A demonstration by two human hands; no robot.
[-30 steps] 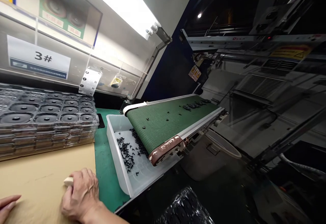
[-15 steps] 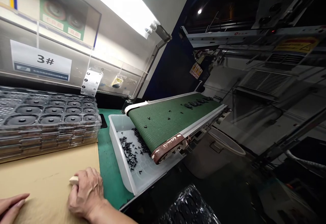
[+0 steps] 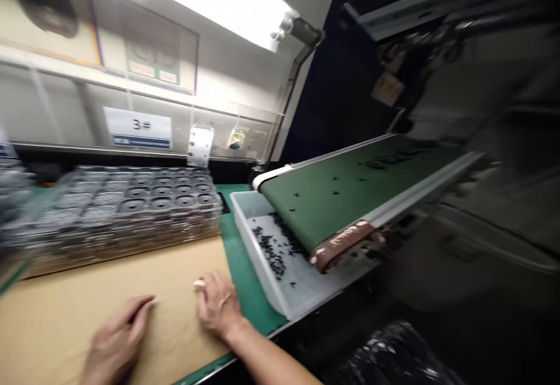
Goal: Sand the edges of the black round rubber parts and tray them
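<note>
My left hand [image 3: 117,338] is over the tan board [image 3: 175,268], thumb and forefinger pinched together. Anything between them is too small or blurred to make out. To its right, my right hand [image 3: 219,306] rests near the board's right edge with its fingers curled. A small cream-coloured piece [image 3: 199,285] shows at its forefinger and thumb; whether it is held or worn as a finger cover, I cannot tell. Behind both hands stand stacked clear plastic trays [image 3: 144,213] with round black parts in their upper pockets.
Right of the board, a white plastic bin [image 3: 258,274] holds many small black pieces. A green conveyor belt [image 3: 324,210] slopes down over it, carrying small black pieces and larger dark parts. A lamp [image 3: 219,0] shines above. Dark plastic-wrapped trays [image 3: 394,356] lie low at right.
The view has swung left, so the bench and bin appear further right. More of my left hand now shows. My right hand keeps its curled shape near the board's edge.
</note>
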